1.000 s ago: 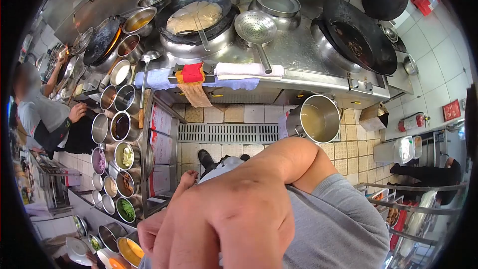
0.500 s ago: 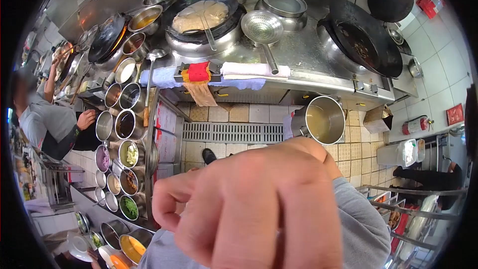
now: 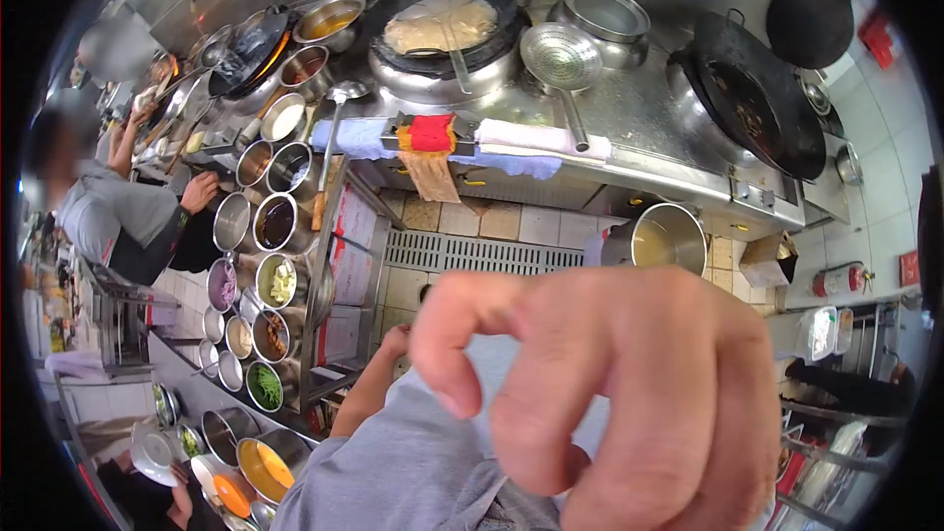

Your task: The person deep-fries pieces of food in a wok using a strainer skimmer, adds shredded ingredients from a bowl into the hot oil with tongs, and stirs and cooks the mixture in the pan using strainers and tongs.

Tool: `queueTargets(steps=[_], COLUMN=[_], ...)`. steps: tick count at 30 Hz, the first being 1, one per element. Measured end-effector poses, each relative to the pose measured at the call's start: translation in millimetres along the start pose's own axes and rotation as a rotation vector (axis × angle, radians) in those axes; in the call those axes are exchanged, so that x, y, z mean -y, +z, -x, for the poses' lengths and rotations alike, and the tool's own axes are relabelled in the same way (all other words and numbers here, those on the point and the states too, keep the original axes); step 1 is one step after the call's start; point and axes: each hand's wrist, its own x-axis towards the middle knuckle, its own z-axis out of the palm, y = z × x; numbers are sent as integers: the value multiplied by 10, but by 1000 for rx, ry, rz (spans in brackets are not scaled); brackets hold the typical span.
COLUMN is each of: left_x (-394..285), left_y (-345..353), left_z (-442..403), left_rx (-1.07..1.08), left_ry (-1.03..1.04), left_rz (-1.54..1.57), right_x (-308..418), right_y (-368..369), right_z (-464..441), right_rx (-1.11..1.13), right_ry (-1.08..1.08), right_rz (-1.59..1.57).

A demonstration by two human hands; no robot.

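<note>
My right hand (image 3: 639, 374) looms large, close to the camera, knuckles up. Its fingers are loosely bent downward, with a gap between the leftmost digit and the others; nothing shows in it. Behind it on the floor side stands a tall metal pot (image 3: 669, 236) of pale liquid, partly covered by the hand. My left hand (image 3: 396, 340) hangs low beside my grey shirt (image 3: 393, 462), near the metal rack. Its fingers are too small and hidden to read, and I see no object in it.
A wok (image 3: 442, 28) with pale contents, a perforated strainer (image 3: 560, 57) and a dark wok (image 3: 742, 103) stand along the stove. Ingredient pots (image 3: 275, 224) line the left. A co-worker (image 3: 108, 206) stands beyond them. A floor drain (image 3: 472, 253) runs below the stove.
The view has shifted, so the stove appears further right. My right hand has moved right and its fingers have loosened apart somewhat. My left forearm has come into view.
</note>
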Motion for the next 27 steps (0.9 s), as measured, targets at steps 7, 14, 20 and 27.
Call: queueTargets(steps=[7,14,20,27], left_x=[-199,-235,-210,-90], left_y=[-128,-142,-172,-112], left_z=[137,119,102,-13], left_rx=[125,116,135,133], left_ry=[-142,-61,-101,-82], left_rz=[281,188,241,274], right_x=[148,291,373,391], right_y=[114,-12,18,53], right_z=[50,-22,-68,-10], right_rx=[-42,16,41,-18], right_ry=[155,167,183,173], right_rz=[137,329,402,460])
